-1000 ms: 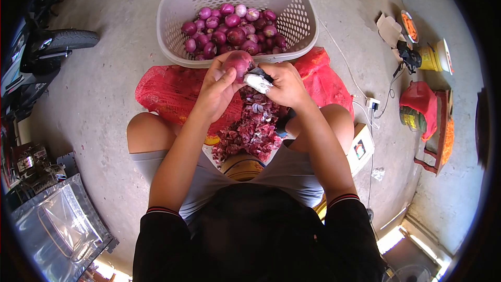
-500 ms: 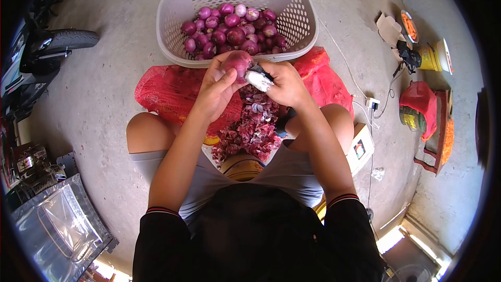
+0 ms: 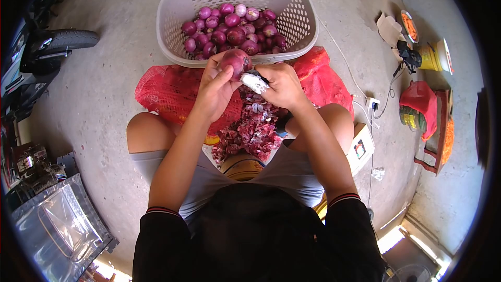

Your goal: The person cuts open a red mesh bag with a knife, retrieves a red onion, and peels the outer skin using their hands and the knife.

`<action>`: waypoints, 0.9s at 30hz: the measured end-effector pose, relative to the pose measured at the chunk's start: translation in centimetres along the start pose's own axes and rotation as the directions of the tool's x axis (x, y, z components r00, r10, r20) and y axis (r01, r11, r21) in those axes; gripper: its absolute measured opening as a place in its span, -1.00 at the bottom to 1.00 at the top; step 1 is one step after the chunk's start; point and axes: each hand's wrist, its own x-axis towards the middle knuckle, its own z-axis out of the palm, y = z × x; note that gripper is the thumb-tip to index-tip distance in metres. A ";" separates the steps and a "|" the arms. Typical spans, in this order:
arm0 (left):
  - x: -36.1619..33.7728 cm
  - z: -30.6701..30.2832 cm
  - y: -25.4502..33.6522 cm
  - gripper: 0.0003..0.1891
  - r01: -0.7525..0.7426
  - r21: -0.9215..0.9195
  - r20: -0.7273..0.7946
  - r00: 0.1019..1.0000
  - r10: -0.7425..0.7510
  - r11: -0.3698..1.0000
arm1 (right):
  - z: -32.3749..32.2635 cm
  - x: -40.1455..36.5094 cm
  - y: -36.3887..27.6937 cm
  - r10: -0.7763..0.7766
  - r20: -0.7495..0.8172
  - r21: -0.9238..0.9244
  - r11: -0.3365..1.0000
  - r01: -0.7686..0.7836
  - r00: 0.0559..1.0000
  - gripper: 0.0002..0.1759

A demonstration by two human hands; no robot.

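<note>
My left hand (image 3: 215, 87) is closed around a large red onion (image 3: 236, 63), its fingers behind and thumb in front. Just to the right, my right hand (image 3: 285, 84) is pinched on a small dark knife (image 3: 260, 74), mostly hidden by the fingers. A white wrapping (image 3: 254, 83) covers what looks like the right thumb, right at the onion's lower side. Both hands are in front of a grey perforated basket (image 3: 172, 52) with many red onions (image 3: 236, 35) in it. Beneath them lies a heap of onion skins (image 3: 250, 136).
Red mesh sacks (image 3: 169, 91) lie between the knees and the basket. A yellowish tub (image 3: 241, 168) sits between the legs. To the right are a white box (image 3: 361, 149), cables and a power socket (image 3: 372, 103). A motorbike wheel (image 3: 68, 40) stands at the left.
The onion has turned in my left hand, and one end now faces right. My right hand has shifted slightly left and down, with the white wrapping now below the onion's right side.
</note>
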 end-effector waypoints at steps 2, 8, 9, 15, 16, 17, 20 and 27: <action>0.0 -0.1 -0.1 -0.59 0.002 -0.003 -0.009 1.000 -0.002 1.000 | -0.1 0.1 -0.2 0.008 0.020 -0.010 1.000 -0.007 1.000 -0.75; 0.0 -0.1 -0.2 -0.61 -0.001 -0.033 -0.014 1.000 0.000 0.999 | 0.1 0.2 -0.4 -0.049 0.025 -0.059 0.997 0.051 0.998 -0.80; 0.0 -0.1 -0.3 -0.62 0.001 -0.056 -0.030 1.000 -0.003 0.998 | 0.1 0.1 -0.5 -0.063 0.054 -0.091 0.994 0.068 0.997 -0.79; 0.4 -0.4 0.1 -0.63 -0.005 -0.106 -0.011 1.000 0.004 0.994 | 0.1 0.2 -1.4 -0.053 0.051 -0.026 0.998 0.055 0.997 -0.77; 0.3 -0.3 0.2 -0.62 0.001 -0.103 -0.007 1.000 -0.002 0.995 | -0.2 0.3 -1.1 -0.055 0.029 -0.030 0.998 0.056 0.998 -0.78; 0.2 -0.2 0.3 -0.60 0.008 -0.099 -0.002 1.000 -0.008 0.995 | -0.5 0.2 -0.5 -0.001 0.021 -0.011 1.000 0.001 1.000 -0.75; 0.2 0.3 0.6 -0.55 0.019 -0.099 -0.021 1.000 -0.021 0.995 | -1.2 0.2 -0.5 0.084 0.001 0.007 0.996 -0.084 0.997 -0.73; 0.5 -0.1 0.7 -0.49 0.042 -0.150 -0.023 0.999 -0.046 0.988 | -1.4 0.4 -1.0 0.154 0.047 0.047 0.987 -0.156 0.987 -0.68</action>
